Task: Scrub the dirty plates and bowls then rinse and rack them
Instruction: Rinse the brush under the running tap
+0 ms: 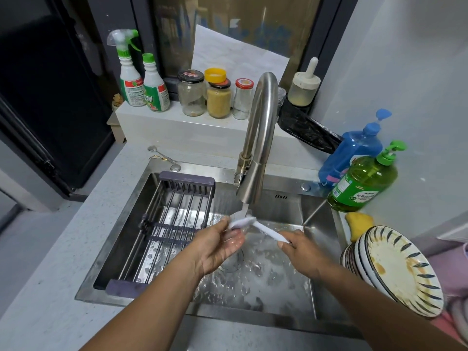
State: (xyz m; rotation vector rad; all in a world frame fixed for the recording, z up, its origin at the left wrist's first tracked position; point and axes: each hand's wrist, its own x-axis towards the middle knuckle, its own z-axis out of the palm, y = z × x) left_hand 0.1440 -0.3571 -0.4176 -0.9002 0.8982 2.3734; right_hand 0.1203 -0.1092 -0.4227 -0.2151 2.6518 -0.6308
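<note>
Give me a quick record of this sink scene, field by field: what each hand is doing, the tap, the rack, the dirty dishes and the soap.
left hand: pinches one end of the white cloth
right hand: grips the cloth's other end
faucet: running, water falling onto the cloth
rack: lies across the sink's left side, no dishes on it
plates: stacked, tilted, at the sink's right edge; top one stained
soap: green pump bottle on the right back corner, blue bottle behind it
</note>
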